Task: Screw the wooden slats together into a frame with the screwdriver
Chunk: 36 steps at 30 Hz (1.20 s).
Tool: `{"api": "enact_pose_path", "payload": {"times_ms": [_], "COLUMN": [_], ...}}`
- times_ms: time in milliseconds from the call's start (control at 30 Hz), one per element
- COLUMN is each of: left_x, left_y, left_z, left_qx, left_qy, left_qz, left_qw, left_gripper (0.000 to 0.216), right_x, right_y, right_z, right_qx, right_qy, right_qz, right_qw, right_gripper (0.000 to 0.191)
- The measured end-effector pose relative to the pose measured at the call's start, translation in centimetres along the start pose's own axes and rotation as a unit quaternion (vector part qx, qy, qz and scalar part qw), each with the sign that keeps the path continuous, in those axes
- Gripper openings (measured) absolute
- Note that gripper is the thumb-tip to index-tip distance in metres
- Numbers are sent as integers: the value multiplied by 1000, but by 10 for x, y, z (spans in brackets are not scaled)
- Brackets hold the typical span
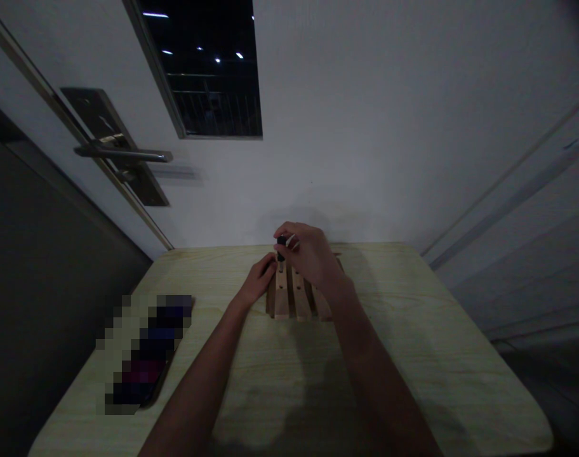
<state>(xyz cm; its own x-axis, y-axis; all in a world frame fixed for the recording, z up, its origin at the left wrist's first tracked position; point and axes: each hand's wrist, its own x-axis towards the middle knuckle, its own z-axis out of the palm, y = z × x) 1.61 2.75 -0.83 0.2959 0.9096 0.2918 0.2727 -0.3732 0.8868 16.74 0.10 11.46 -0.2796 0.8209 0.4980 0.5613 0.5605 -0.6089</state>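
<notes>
2 bare hands at a slatted wooden piece, center of the frame, with a black-handled tool pinched in the right.
The right hand pinches the black-handled tool between thumb and fingers, its metal shaft pointing down over the leftmost pale slat of the wooden piece; whether the tip touches is too small to tell. The left hand rests against the piece's left side; I cannot tell whether it grips or only presses. The piece lies near the far edge of the pale table. A pixelated dark flat object lies at lower left; a door handle shows at upper left.
</notes>
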Motion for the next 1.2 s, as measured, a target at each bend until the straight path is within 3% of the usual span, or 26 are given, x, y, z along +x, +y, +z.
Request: {"api": "enact_pose_path", "payload": {"times_ms": [633,867,1200], "left_x": [0,-1,-1], "left_y": [-1,-1,-1], "left_z": [0,0,0], "left_qx": [1,-1,3], "left_qy": [2,1,0], "left_qz": [1,6,4], "left_qw": [1000,1000,1000], "left_gripper": [33,33,32], "right_x": [-1,1,1], "right_y": [0,1,2], "right_z": [-1,-3,-1], "right_qx": [-19,-49,9], "right_qy": [4,-5,-2], "right_qz": [-2,-2,21], "right_qw": [1000,999,1000], "right_gripper": [27,15,13]}}
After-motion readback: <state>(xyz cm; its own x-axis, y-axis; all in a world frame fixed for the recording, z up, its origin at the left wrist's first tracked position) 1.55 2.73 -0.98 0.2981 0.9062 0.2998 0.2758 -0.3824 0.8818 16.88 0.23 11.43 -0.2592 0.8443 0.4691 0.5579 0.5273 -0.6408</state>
